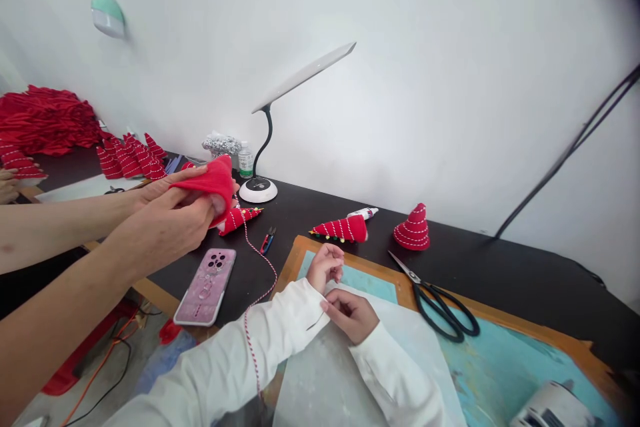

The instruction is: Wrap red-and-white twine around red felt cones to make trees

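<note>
The person's left hand [325, 265] and right hand [350, 315] curl close together above a pale sheet [325, 380], fingertips apparently pinching a thin thread [315, 321], though that is hard to make out; a red-and-white twine [256, 250] trails beside them across the dark table [480, 273], within easy reach.

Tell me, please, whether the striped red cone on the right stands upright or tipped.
Upright: the red cone stands on its wide base, point up, on the dark table; the neighbouring cone lies sideways.
</note>
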Available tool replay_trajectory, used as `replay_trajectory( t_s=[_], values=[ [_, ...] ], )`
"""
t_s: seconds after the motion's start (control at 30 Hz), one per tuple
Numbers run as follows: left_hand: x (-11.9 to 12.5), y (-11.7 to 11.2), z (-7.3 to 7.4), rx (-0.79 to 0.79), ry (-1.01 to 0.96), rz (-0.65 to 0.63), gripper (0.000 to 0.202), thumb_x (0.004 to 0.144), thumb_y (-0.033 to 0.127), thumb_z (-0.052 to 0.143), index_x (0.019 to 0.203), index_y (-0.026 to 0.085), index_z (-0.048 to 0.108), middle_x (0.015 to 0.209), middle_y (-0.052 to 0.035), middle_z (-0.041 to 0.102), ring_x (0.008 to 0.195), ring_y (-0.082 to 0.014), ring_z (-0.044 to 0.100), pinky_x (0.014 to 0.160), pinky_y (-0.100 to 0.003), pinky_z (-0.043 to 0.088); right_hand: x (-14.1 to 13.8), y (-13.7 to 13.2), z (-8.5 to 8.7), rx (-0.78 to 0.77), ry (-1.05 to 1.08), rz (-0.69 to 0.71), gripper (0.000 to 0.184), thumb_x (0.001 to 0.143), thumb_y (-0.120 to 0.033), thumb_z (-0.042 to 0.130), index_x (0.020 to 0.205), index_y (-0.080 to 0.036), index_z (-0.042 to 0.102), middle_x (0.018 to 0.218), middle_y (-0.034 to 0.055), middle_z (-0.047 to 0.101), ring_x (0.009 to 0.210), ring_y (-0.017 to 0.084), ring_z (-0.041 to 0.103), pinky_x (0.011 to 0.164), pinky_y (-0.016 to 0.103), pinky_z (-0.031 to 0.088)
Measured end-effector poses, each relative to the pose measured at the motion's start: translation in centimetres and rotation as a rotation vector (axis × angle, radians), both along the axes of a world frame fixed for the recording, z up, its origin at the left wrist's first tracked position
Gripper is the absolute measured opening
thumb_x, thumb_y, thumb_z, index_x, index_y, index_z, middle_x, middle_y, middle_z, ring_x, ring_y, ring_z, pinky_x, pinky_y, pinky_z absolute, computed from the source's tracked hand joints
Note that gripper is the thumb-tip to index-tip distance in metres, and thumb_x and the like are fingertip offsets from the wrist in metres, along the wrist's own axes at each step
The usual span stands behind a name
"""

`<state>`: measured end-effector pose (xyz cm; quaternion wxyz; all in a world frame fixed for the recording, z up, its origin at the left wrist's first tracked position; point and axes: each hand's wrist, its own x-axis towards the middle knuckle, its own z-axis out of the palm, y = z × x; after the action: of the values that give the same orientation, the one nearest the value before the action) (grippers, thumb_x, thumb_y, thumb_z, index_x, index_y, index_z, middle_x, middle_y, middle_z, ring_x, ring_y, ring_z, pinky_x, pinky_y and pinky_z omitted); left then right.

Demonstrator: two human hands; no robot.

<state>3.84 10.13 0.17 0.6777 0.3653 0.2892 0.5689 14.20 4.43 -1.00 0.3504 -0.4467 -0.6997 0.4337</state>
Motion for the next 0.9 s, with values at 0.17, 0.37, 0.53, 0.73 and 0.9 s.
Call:
replay_trajectory(
  t_s=[0.17,0.37,0.53,0.73,0.9],
  values=[
    [-0.1,0.0,0.1,-0.004,0.001,-0.009,0.024,0.061,0.026,0.058,0.081,0.017,0.049,0.072,0.0034,0.046,0.047,-0.005,0.04,0.048,-0.022,0.029,0.1,0.1,-0.1,0.011,-0.011,0.004,0.041,0.082,-0.052,0.054,0.069,-0.014,0.055,0.054,-0.0022,0.033,0.053,0.008,0.025,0.053,0.022,0.021],
    [-0.1,0.1,0.0,-0.007,-0.001,-0.012,0.025,0.061,0.027,0.059,0.082,0.018,0.048,0.071,0.0035,0.045,0.046,-0.0051,0.04,0.047,-0.022,0.027,0.0,0.1,-0.2,0.016,-0.003,0.009,0.042,0.082,-0.054,0.054,0.069,-0.013,0.055,0.054,-0.0022,0.034,0.053,0.008,0.025,0.052,0.022,0.021],
    [-0.4,0.0,0.1,-0.006,-0.002,-0.012,0.024,0.062,0.027,0.058,0.082,0.017,0.048,0.071,0.0034,0.046,0.046,-0.0051,0.04,0.047,-0.022,0.027,0.1,0.5,-1.0,0.022,-0.012,0.008,0.046,0.08,-0.058,0.054,0.068,-0.013,0.056,0.053,-0.0024,0.033,0.051,0.008,0.025,0.052,0.022,0.021],
    [0.8,0.1,0.3,-0.006,-0.005,0.001,0.024,0.06,0.027,0.06,0.079,0.018,0.05,0.069,0.003,0.047,0.045,-0.0054,0.04,0.046,-0.023,0.027,0.0,0.4,-0.8,0.005,0.002,0.004,0.046,0.08,-0.058,0.053,0.068,-0.013,0.055,0.054,-0.0023,0.033,0.052,0.008,0.024,0.052,0.022,0.02],
    [-5.8,-3.2,3.4,0.043,-0.018,0.075,0.025,0.064,0.033,0.068,0.076,0.021,0.05,0.068,0.0002,0.049,0.057,-0.0123,0.049,0.048,-0.023,0.031,-0.1,0.0,-0.1,0.001,-0.001,-0.004,0.041,0.081,-0.053,0.054,0.068,-0.013,0.055,0.054,-0.0028,0.033,0.053,0.008,0.025,0.054,0.022,0.021]
  ],
)
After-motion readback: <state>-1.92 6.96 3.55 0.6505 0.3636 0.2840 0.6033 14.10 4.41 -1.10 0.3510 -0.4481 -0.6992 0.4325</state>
